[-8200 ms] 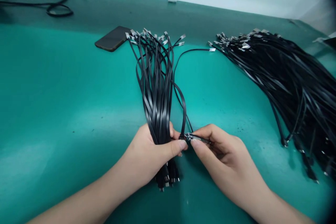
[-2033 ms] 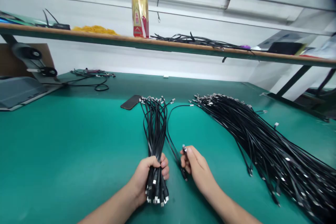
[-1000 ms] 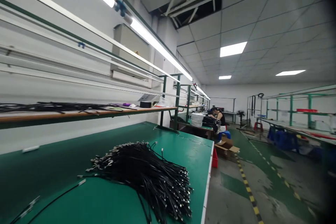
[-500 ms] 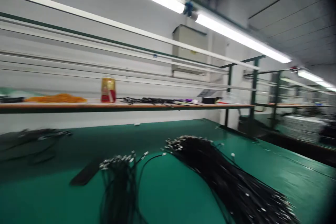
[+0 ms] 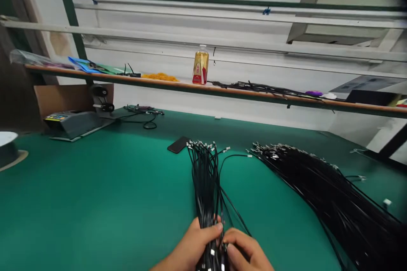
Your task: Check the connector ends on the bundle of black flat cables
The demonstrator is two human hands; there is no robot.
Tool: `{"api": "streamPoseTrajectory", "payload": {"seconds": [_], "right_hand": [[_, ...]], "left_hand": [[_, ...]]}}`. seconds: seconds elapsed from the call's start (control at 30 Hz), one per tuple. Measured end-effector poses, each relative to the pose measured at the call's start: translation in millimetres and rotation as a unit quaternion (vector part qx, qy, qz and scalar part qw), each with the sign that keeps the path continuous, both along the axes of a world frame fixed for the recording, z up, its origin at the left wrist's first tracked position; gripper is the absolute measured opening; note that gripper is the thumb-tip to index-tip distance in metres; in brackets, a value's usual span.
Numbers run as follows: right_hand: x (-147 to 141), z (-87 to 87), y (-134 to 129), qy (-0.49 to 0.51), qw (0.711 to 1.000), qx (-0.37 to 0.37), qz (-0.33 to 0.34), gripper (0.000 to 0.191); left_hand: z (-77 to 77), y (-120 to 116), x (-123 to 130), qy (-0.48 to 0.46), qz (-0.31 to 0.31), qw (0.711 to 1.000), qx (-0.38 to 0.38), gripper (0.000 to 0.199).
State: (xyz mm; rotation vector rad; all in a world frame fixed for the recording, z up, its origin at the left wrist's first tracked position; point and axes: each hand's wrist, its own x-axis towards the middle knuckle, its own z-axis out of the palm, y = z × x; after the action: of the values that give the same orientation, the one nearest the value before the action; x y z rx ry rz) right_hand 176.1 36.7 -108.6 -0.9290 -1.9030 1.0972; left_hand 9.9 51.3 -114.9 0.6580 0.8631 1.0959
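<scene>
A bundle of thin black cables (image 5: 205, 182) with small white and silvery connectors at its ends lies toward me over the green table. My left hand (image 5: 195, 241) is wrapped around the bundle near its lower end, the thumb across the front. Just right of it, my right hand (image 5: 246, 250) has thumb and forefinger pinched together at a cable by the bundle's near end; the connector there is mostly hidden by the fingers. One loose cable end (image 5: 237, 156) curves off to the right of the bundle.
A larger heap of black cables (image 5: 318, 186) lies to the right. Beyond my bundle is a black phone-like slab (image 5: 178, 145). A grey machine (image 5: 76, 123) stands back left, near a reel (image 5: 9, 150). The shelf (image 5: 152, 83) carries a drink bottle (image 5: 200, 65) and orange material (image 5: 160, 77).
My view has swung left and down, so the grey machine and the reel now show. Both hands have come into view, at the cable bundle.
</scene>
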Motion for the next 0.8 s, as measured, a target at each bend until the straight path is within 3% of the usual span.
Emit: {"api": "streamPoseTrajectory", "payload": {"seconds": [0.1,0.23,0.43,0.53,0.7,0.8], "right_hand": [[0,4.2,1,0.022,0.999,-0.009,-0.042,0.049],[1,14.5,2,0.047,0.995,0.006,-0.090,0.045],[3,16.7,2,0.039,0.995,0.012,-0.092,0.039],[6,15.2,2,0.038,0.994,0.000,-0.104,0.041],[11,13.0,4,0.049,0.980,-0.063,-0.182,0.055],[12,13.9,6,0.035,0.978,-0.103,-0.178,0.060]], "left_hand": [[5.2,-7,-2,0.001,-0.033,0.999,0.012,0.046],[10.1,-9,-6,0.003,-0.083,0.996,0.015,0.050],[14.6,-4,-9,-0.008,-0.144,0.989,0.014,0.043],[15.7,-3,-9,-0.015,-0.146,0.989,0.013,0.040],[18.1,-4,-9,-0.024,-0.135,0.990,0.013,0.041],[18.9,-4,-8,-0.024,-0.128,0.991,0.012,0.040]]}}
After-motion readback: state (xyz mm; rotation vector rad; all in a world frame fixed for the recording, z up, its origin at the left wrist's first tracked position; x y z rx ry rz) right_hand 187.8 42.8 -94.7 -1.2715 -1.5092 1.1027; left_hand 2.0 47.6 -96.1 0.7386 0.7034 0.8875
